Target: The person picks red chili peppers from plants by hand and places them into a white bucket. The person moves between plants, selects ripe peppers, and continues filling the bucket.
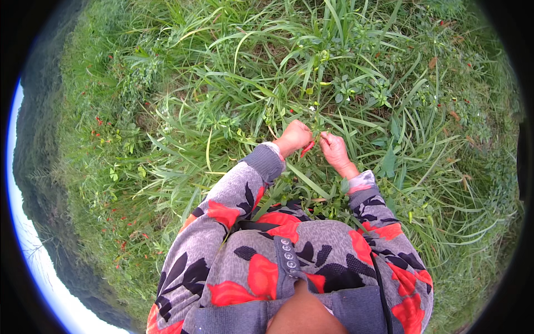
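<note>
My left hand (297, 136) is curled, with a red chili pepper (308, 148) hanging at its fingertips. Close beside it on the right, my right hand (332, 150) has thumb and fingers pinched together at the thin stems of a chili plant (318, 124). Just what lies between those fingertips is too small to make out. Beyond my hands the plant bears a white flower (312, 108) and a pale green pepper (325, 83). Both forearms reach forward in patterned grey sleeves.
Long-bladed grass (246, 83) grows thickly around the chili plants. More red peppers (99, 120) dot the growth at left, and a green pepper (410, 216) hangs at right. Leafy stems (333, 204) press close to my torso. A dark wooded hillside (37, 175) rises at far left.
</note>
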`<control>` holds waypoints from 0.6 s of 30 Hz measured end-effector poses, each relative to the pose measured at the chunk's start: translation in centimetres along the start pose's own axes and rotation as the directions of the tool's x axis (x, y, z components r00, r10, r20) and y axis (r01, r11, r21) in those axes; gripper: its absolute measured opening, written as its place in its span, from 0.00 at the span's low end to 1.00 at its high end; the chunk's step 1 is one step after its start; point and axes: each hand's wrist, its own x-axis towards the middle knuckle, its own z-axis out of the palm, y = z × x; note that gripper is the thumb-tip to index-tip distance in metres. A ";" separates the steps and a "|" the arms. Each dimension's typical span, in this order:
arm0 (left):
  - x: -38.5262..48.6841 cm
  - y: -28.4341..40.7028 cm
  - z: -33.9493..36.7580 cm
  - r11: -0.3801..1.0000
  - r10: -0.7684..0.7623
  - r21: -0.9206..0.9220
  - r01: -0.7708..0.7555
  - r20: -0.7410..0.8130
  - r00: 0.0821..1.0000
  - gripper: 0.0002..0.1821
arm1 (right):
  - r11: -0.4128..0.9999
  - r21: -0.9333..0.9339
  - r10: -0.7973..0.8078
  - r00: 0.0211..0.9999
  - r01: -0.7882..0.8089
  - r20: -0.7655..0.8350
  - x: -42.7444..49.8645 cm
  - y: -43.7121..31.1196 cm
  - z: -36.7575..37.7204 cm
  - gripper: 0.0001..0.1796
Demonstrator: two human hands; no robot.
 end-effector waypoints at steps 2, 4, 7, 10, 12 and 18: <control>-0.7 0.7 -0.2 0.997 -0.045 -0.057 0.044 -0.009 0.999 0.10 | 0.998 -0.062 0.027 1.000 -0.027 0.002 0.1 0.0 0.4 0.08; -1.3 1.3 -0.9 0.974 -0.116 -0.191 0.122 0.043 0.992 0.12 | 0.999 -0.051 0.011 1.000 -0.012 -0.017 0.0 -0.2 1.0 0.08; -2.4 1.9 -1.8 0.972 -0.144 -0.175 0.156 0.082 0.986 0.10 | 0.998 -0.048 0.041 0.999 -0.042 -0.016 -0.1 -0.8 1.4 0.08; -1.2 0.0 -2.1 0.995 -0.009 0.095 0.007 0.025 1.000 0.09 | 0.997 -0.071 0.030 1.000 -0.029 0.008 0.2 -1.2 1.6 0.07; -1.8 0.8 -1.5 0.902 0.052 0.432 0.004 -0.116 0.992 0.10 | 0.990 -0.125 0.078 0.995 -0.070 0.062 0.4 -1.3 1.5 0.07; -3.9 1.7 -0.9 0.489 0.397 0.857 -0.162 -0.053 0.916 0.11 | 0.991 -0.122 0.049 0.999 -0.047 0.009 1.1 -1.8 2.3 0.11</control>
